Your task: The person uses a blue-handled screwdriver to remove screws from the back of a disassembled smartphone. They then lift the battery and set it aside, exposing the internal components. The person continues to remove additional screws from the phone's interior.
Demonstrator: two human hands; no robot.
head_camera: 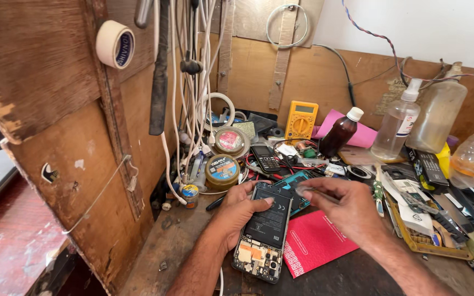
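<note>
Left hand [237, 211] cupped around the edge of an opened phone [263, 234], thumb pressed on its black battery, fingers gripping the side. Right hand [342, 207] hovering just over the phone's top end, fingers pinched shut on thin tweezers [309, 191]. Phone lying flat at the tabletop [165, 252] centre, beside a red patterned card [314, 241]. Behind: yellow multimeter [301, 121], brown bottle [340, 133] with white cap, clear spray bottle [396, 124], round tins [222, 171]. Cluttered wooden tabletop, plywood walls, white tape roll [114, 44] hung upper left.

yellow multimeter [301, 121], brown bottle [339, 134], tape roll [115, 44]
</note>
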